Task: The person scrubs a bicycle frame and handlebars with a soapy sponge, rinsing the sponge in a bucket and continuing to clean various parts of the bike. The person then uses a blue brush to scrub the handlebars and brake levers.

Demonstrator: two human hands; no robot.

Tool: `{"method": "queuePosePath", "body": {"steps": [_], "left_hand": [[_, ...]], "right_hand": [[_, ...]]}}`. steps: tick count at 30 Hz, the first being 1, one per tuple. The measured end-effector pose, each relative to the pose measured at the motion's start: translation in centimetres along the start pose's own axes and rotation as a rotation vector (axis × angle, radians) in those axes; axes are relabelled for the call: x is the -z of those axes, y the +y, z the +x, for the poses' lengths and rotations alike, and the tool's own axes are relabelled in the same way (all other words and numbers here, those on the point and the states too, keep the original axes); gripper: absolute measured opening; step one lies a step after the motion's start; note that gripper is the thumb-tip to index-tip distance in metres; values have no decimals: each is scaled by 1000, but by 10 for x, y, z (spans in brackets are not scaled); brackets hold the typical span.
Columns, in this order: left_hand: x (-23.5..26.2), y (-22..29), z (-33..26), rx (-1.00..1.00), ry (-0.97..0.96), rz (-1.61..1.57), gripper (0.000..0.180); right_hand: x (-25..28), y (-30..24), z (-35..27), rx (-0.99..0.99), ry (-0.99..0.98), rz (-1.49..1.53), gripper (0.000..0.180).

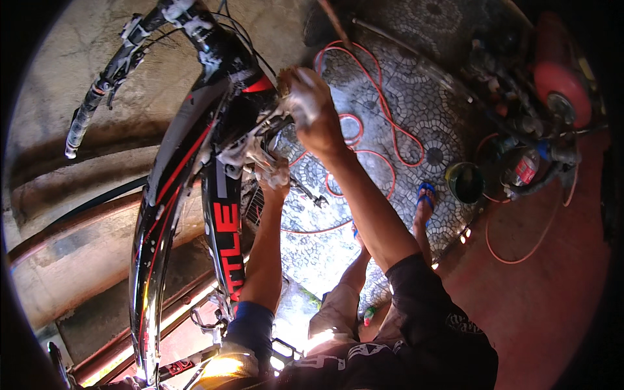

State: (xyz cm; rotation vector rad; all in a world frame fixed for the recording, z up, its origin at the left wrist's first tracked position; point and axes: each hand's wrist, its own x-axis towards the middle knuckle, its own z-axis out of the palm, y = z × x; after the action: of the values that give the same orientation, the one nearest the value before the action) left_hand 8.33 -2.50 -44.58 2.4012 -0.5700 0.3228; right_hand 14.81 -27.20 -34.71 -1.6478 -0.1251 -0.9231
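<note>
A black bicycle frame (170, 153) with red stripes and red lettering stands on my left, streaked with white foam. Its handlebar (104, 84) sticks out at the upper left, also foamy. My right hand (311, 114) is closed and covered in suds beside the far end of the frame. Something brownish shows at its fingers, too blurred to name. Lower down, my left hand (273, 174) has its foamy fingers curled at a metal part on the frame's right side. Whatever those fingers grip is hidden by foam and shadow.
An orange-red hose (390, 120) loops over the patterned stone floor (422, 156). To the right are a dark bucket (465, 182), a plastic bottle (525, 168) and a red tank (562, 71). A concrete step (97, 240) runs along the left.
</note>
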Motion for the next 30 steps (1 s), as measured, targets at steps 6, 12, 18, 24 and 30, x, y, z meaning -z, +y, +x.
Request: {"method": "queuePosePath", "body": {"steps": [6, 12, 18, 24, 30], "left_hand": [[14, -26, -15, -321, -49, 249, 15], [19, -14, -18, -336, -157, 429, 18], [19, -12, -16, -207, -184, 183, 27], [23, -46, -11, -208, -179, 82, 41], [44, -66, 0, -161, -286, -159, 48]], "right_hand": [[-2, 44, 49, -34, -827, -260, 21], [-6, 48, 15, 253, -449, -265, 10], [-10, 42, 11, 166, 172, 127, 18], [-4, 47, -16, -488, 368, 707, 24], [187, 111, -132, -1244, 424, 625, 44]]}}
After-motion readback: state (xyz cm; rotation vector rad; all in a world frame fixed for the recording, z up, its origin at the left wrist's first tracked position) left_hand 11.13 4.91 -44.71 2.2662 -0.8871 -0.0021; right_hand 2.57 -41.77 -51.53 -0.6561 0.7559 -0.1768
